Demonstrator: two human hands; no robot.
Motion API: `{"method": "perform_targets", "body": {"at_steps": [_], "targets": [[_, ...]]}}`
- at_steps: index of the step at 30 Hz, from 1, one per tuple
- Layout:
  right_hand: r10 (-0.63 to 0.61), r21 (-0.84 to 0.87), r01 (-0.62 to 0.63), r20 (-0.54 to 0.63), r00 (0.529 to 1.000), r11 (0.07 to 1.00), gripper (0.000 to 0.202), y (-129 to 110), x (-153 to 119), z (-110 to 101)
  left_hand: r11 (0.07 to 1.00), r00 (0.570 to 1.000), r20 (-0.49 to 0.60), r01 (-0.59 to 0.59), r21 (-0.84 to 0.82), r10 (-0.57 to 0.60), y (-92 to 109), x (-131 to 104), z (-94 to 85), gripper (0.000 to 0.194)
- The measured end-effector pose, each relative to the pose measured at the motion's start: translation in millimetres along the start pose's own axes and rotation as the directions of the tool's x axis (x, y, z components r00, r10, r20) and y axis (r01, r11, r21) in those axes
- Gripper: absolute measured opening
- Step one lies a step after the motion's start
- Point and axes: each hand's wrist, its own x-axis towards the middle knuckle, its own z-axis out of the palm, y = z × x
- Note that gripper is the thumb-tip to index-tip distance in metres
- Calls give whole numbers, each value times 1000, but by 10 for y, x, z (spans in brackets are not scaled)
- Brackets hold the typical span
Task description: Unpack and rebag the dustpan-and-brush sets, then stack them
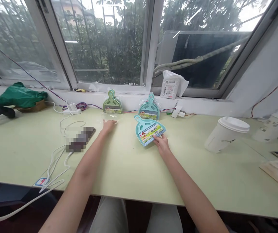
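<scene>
Near the centre of the frame is a light blue dustpan, a smooth plastic scoop with rounded shoulders, a short looped handle and two oval holes. Striped blue bristles show above and below its label. The right hand grips it at the lower right corner, thumb and fingers closed on the edge, so most of the pan lies up and left of the grip, handle pointing to the upper left. The left hand, left of centre, is open with nothing in it; whether it touches the pale green table I cannot tell. Just above that hand, green dustpans stand against the wall in clear, crinkled wrap; more blue dustpans lean likewise behind the held one. Its label shows a red-and-white picture, a green band, large characters too small to read safely and a barcode. At lower left, a sticker carries a red lightning bolt in a blue border.
</scene>
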Motion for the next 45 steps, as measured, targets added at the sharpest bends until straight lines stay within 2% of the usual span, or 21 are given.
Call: {"method": "perform_targets", "body": {"at_steps": [2,4,8,10,11,13,15,16,17,19,22,24,27,29,32,35,37,42,45], "targets": [[8,-12,-8,-8,1000,1000,37,1,-7,9,996,991,102,-78,-42,82,-5,-118,-82,35],[16,-11,-16,-25,1000,1000,37,-3,-16,16,993,982,161,-87,-77,99,-4,-261,-218,32],[29,6,-28,-34,999,1000,35,-27,-40,15,995,982,182,-35,-97,52,67,-480,-560,17],[27,4,-27,-34,999,1000,34,-41,-53,7,997,965,260,26,-78,-5,181,-536,-643,30],[23,1,-23,-35,999,1000,34,-47,-60,2,997,950,307,64,-37,-49,258,-562,-634,33],[15,-6,-16,-32,999,1000,35,-61,-71,-7,991,965,235,94,92,-113,433,-626,-507,28],[15,-9,-15,-28,1000,1000,35,-79,-80,-13,988,985,148,65,142,-86,605,-706,-281,13],[18,-8,-18,-29,999,1000,35,-91,-84,-14,993,992,118,31,111,-44,679,-745,-159,17],[23,-7,-24,-35,999,1000,35,-105,-87,-15,999,994,105,-11,48,6,740,-779,-48,24],[34,-3,-34,-56,998,999,34,-135,-90,-16,975,985,116,-101,-200,126,821,-822,115,36],[35,12,-34,-78,996,999,32,-171,-89,-22,776,962,144,-94,-623,232,828,-832,179,41],[24,24,-22,-77,997,999,32,-183,-87,-32,659,953,177,-30,-751,244,772,-821,136,35],[7,26,-6,-69,998,1000,32,-182,-86,-50,612,938,243,42,-790,248,633,-809,14,31],[-1,27,3,-63,998,1000,32,-181,-86,-57,647,956,200,15,-762,214,523,-805,-77,39],[-2,33,4,-36,999,999,33,-196,-91,-51,833,988,65,-83,-546,141,364,-810,-165,55],[27,19,-27,9,1000,999,31,-233,-112,-27,953,984,153,-46,-300,95,280,-837,-124,66],[59,-10,-58,54,997,998,28,-263,-135,-10,966,980,186,-25,-256,75,292,-861,-29,60],[175,-149,-147,199,964,978,25,-316,-206,1,923,997,7,-65,-379,73,401,-889,214,25],[239,-231,-186,232,943,955,25,-315,-229,-12,940,999,-33,-23,-340,12,422,-896,282,12]]}}
